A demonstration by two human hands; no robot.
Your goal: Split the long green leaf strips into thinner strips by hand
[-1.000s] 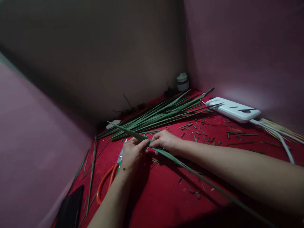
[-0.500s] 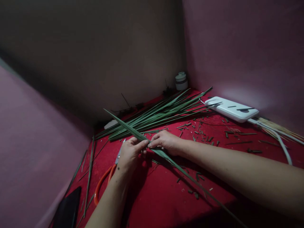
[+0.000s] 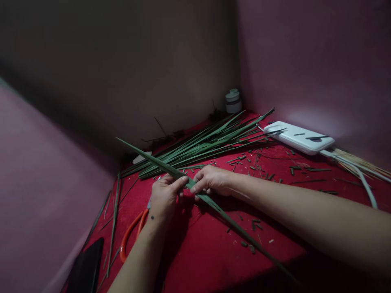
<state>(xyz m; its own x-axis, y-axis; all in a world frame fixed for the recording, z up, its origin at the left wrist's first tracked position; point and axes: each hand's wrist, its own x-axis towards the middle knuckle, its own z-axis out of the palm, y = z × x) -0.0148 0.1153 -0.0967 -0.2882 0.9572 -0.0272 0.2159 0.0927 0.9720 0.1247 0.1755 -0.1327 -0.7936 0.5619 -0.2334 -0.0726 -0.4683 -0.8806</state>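
A long green leaf strip (image 3: 210,202) runs slantwise between my hands, its pointed tip up to the left and its thin end down to the right. My left hand (image 3: 166,191) pinches it between thumb and fingers, left of the middle. Close beside, my right hand (image 3: 210,181) pinches the same leaf strip. Under my left wrist lie scissors with orange handles (image 3: 130,236), partly hidden by the forearm. Behind my hands, a pile of similar green leaf strips (image 3: 195,148) lies on the red cloth (image 3: 195,252).
A white power bank-like device (image 3: 299,136) with white cables (image 3: 360,175) lies at the right. Short cut leaf bits (image 3: 252,248) are scattered about. A dark phone-like slab (image 3: 85,266) lies front left. A small white jar (image 3: 233,101) stands in the back corner, between walls.
The leaf strip has shifted up and to the left, with more of its tip beyond my left hand. Both hands still pinch it, now slightly farther apart.
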